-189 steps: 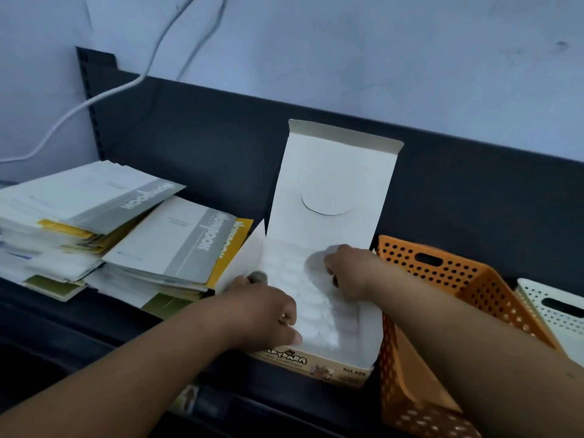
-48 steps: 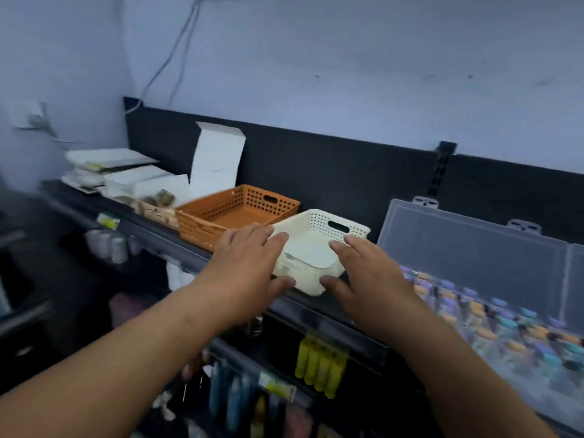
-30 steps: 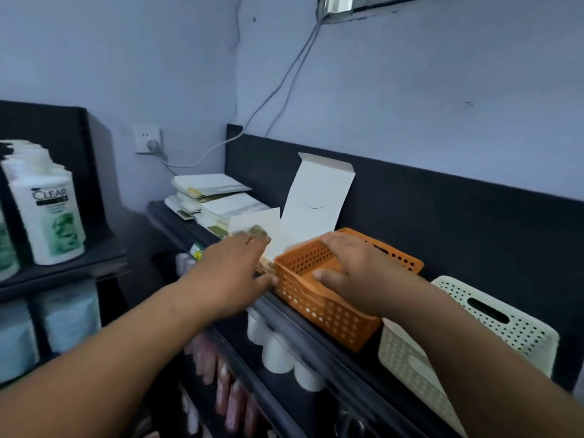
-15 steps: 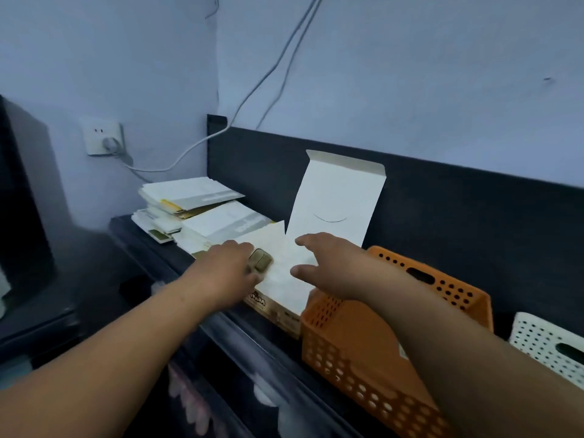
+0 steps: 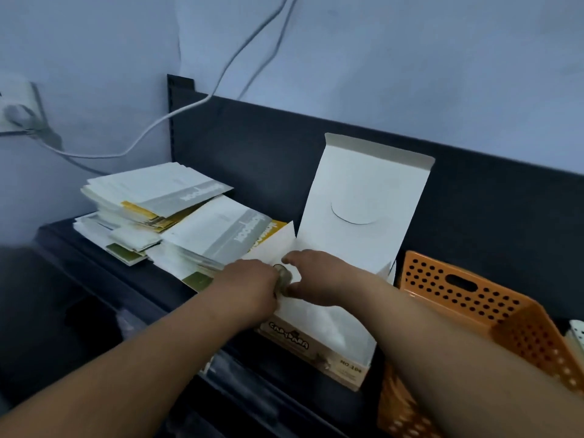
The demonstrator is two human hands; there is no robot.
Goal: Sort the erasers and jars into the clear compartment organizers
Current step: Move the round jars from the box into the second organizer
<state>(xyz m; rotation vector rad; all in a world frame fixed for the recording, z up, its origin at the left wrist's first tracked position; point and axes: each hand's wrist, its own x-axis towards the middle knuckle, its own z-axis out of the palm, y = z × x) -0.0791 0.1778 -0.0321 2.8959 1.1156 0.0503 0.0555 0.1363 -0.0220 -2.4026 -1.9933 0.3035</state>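
An open cardboard eraser box (image 5: pixel 317 354) stands on the dark shelf, its white lid (image 5: pixel 363 200) upright against the back panel. A white tray of pale erasers (image 5: pixel 335 324) fills it, blurred. My left hand (image 5: pixel 249 287) is at the box's left rim and holds a small brownish eraser (image 5: pixel 282 275) at its fingertips. My right hand (image 5: pixel 322 279) lies over the tray, index finger and thumb spread on either side of that eraser. No jars and no clear organizer are in view.
An orange perforated basket (image 5: pixel 458 298) sits right of the box, with the edge of a white basket (image 5: pixel 576 336) beyond it. Stacks of paper packets (image 5: pixel 177 216) lie to the left. A white cable (image 5: pixel 177 112) runs from a wall socket (image 5: pixel 15 112).
The view swung from the baskets and clear organizer back to the eraser box. Both hands moved onto it, and my right hand closed in beside the eraser in my left.
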